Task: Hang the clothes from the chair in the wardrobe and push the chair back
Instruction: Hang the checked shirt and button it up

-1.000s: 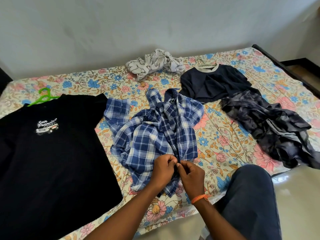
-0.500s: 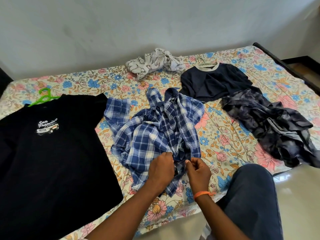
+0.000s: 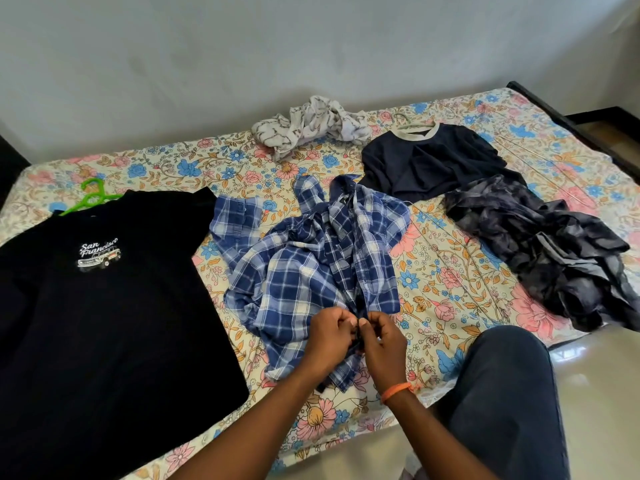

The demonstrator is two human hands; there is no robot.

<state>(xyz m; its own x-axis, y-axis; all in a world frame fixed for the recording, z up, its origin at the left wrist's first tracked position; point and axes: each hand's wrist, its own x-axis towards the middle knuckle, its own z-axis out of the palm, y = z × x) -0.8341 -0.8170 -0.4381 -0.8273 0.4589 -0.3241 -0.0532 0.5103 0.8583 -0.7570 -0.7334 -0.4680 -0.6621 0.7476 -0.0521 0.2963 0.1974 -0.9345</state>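
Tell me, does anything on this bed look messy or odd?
Yes. The white patterned garment by the wall and the grey tie-dye garment at the right lie crumpled, while the black T-shirt lies flat.

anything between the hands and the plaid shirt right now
Nothing visible. The left hand and right hand already pinch the plaid shirt at its front edge on the bed.

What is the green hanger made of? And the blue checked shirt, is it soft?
The green hanger looks like plastic: one bright, even colour with a smooth, slightly shiny, moulded shape. The blue checked shirt looks like soft woven cloth, maybe cotton, with a matte surface; it crumples into loose folds where both hands pinch it. The exact fibre can't be told by looking.
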